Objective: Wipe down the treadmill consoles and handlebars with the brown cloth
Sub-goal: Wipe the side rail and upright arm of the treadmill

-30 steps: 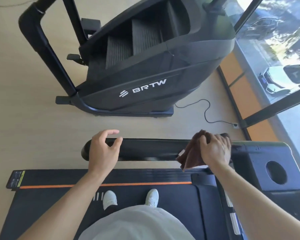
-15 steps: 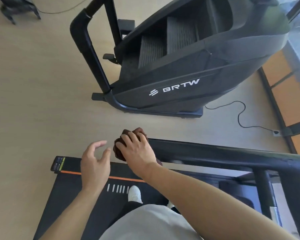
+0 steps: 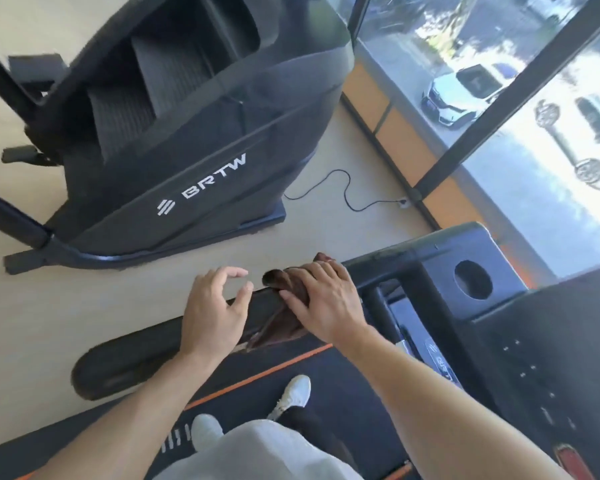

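Observation:
The black treadmill handlebar (image 3: pixel 129 358) runs from lower left up to the console (image 3: pixel 551 341) at the right. My right hand (image 3: pixel 326 299) presses the brown cloth (image 3: pixel 284 320) onto the bar near where it meets the console, fingers spread over the cloth. The cloth drapes over both sides of the bar. Just left of the cloth, my left hand (image 3: pixel 215 306) hovers over the bar with curled, parted fingers, holding nothing. The console has a round cup hole (image 3: pixel 473 280).
A black stair climber (image 3: pixel 194 140) marked BRTW stands on the wooden floor beyond the bar, its cable (image 3: pixel 347 195) running to a floor socket. A glass wall (image 3: pixel 499 98) with dark frames is at the right. My white shoes (image 3: pixel 291 394) stand on the treadmill belt.
My right hand slid the cloth to the bar's free left end, then back toward the console. The left hand stayed open beside it. The camera swung left and back.

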